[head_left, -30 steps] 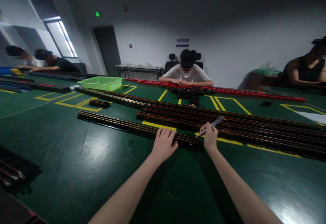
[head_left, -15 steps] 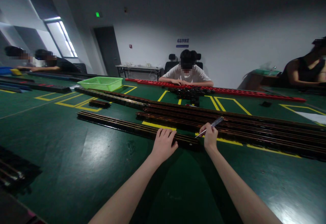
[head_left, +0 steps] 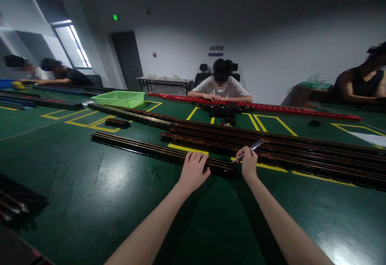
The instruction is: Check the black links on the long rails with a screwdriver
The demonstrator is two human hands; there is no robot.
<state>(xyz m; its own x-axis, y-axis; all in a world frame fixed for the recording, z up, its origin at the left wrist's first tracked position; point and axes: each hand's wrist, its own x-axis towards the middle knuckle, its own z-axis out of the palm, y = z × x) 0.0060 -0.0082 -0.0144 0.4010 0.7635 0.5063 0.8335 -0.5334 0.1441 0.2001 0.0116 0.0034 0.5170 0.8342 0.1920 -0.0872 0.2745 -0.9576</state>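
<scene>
A long dark rail [head_left: 141,145] with copper-coloured strips lies on the green table, slanting down toward its right end. My left hand [head_left: 194,170] grips it near that end, fingers over the top and far side, thumb on the near side. In my right hand [head_left: 247,162] is a slim screwdriver [head_left: 257,144] with a clear-looking handle, held in a closed grip. Its thin metal shaft points down and left, with the tip at the rail's right end. Whether the tip touches the rail I cannot tell.
Several similar rails [head_left: 286,156] lie side by side just beyond my hands. A short dark piece [head_left: 117,123] and a green basket [head_left: 119,98] are further left. A person [head_left: 221,84] sits opposite, behind a dark pile of parts [head_left: 221,111] and a red strip [head_left: 301,110].
The screwdriver's handle end has tipped slightly lower. My left hand and the rail hold the same place.
</scene>
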